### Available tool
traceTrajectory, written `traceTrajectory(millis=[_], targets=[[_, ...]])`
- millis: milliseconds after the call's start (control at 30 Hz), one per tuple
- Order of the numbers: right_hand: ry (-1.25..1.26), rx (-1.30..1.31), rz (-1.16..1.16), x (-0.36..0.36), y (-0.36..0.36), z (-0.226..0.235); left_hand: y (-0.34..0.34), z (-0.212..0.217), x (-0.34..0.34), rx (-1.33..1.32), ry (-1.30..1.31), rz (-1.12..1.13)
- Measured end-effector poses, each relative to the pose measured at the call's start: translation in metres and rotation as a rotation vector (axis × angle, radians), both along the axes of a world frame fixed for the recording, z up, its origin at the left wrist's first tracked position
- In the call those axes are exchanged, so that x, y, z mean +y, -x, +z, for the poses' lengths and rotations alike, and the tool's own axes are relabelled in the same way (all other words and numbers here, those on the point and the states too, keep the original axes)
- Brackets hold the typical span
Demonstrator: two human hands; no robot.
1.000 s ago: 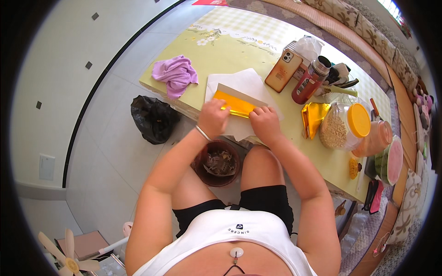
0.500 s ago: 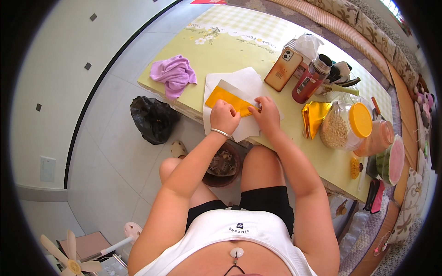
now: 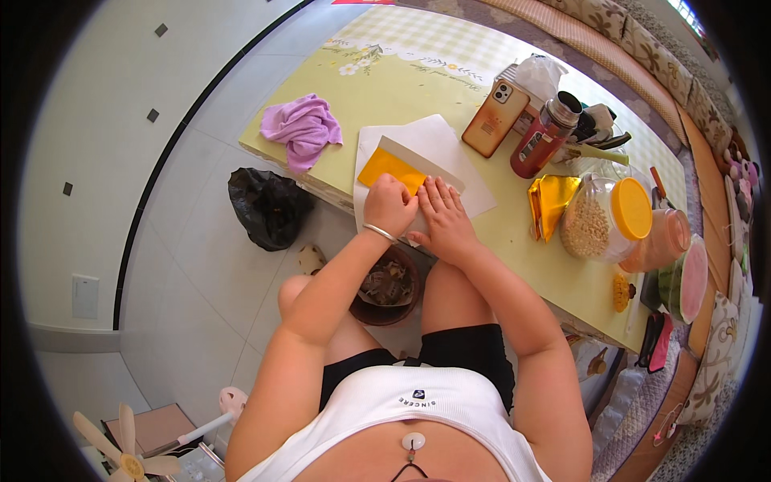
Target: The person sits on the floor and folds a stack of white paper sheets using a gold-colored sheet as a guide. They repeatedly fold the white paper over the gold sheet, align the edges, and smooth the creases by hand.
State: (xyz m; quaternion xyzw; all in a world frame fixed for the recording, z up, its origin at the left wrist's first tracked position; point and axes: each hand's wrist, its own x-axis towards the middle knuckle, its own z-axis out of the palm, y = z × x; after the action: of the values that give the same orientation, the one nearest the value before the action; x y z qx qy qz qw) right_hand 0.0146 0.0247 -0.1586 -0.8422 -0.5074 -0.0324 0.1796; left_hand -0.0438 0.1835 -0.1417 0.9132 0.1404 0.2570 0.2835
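Since the earlier frames both hands have slid back toward the near edge of the surface, and more of the gold sheet now shows beyond them.

Left hand (image 3: 391, 206): fingers curled shut into a loose fist, knuckles pressing the near edge of the gold sheet (image 3: 389, 168); whether anything is pinched inside cannot be told. Bangle on the wrist.

Right hand (image 3: 444, 218): fingers (image 3: 440, 189) spread flat and open, palm down, gripping nothing, pressing just beside the left hand.

Gold sheet: lies flat on white paper (image 3: 438, 145), a pale folded flap along its far edge, near the front edge of the surface (image 3: 385, 88). Judged thin, light, limp and slick; creases easily and likely tears if tugged. Best held by pinching a free corner or edge while the other palm pins it.

Around: purple cloth (image 3: 303, 127) to the left; phone (image 3: 495, 119) and red flask (image 3: 542, 139) beyond; folded gold foil (image 3: 551, 202) and a grain jar (image 3: 606, 217) with a yellow lid to the right.

Below: brown bowl (image 3: 388, 285) between the knees; black bag (image 3: 267, 206) on the floor.
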Motion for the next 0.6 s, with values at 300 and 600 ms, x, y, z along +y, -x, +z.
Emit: traceTrajectory(millis=[300, 600], targets=[[0.115, 0.031, 0.137, -0.007, -0.004, 0.024, 0.037, 0.023, 0.071, -0.081, -0.445, -0.359], [-0.089, 0.263, 0.279, -0.022, -0.038, 0.025, 0.036, 0.016, 0.082, -0.164, -0.731, -0.539]])
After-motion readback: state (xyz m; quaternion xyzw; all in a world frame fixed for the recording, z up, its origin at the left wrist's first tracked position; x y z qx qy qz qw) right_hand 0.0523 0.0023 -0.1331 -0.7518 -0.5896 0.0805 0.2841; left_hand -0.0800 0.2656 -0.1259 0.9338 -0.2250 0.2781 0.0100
